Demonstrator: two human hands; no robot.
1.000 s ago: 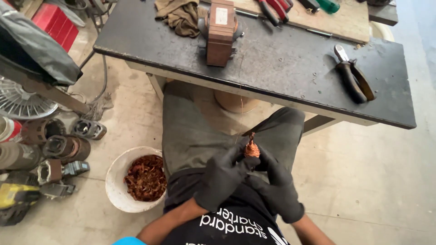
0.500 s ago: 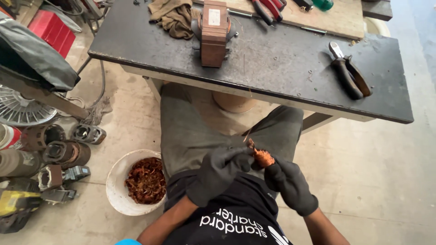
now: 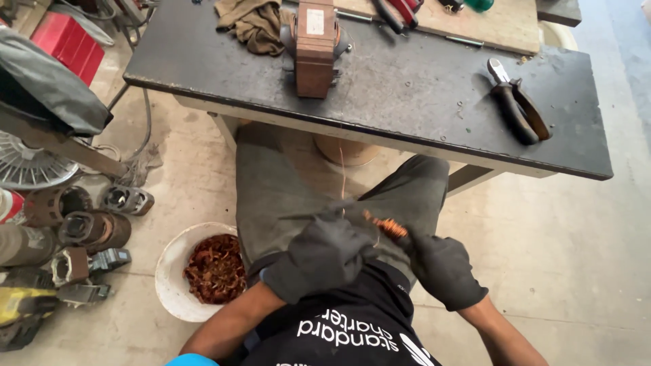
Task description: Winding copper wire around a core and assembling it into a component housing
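Both my hands wear dark gloves and meet over my lap. My left hand (image 3: pixel 324 256) is closed around one end of a small coil of copper wire (image 3: pixel 385 226). My right hand (image 3: pixel 441 270) grips the coil's other end. A thin copper strand (image 3: pixel 342 173) runs from the coil up toward the black workbench (image 3: pixel 434 102). On the bench stands a brown winding block (image 3: pixel 316 46), straight above my hands.
Black-handled pliers (image 3: pixel 517 102) lie at the bench's right side, an olive rag (image 3: pixel 252 24) at its left. A white bowl of copper scrap (image 3: pixel 203 270) sits on the floor by my left knee. Motor parts (image 3: pixel 81 230) and a fan guard (image 3: pixel 27 166) crowd the left floor.
My hands have drawn slightly apart, the right one sliding right and down. The coil between them now shows more, and the strand toward the bench is visible.
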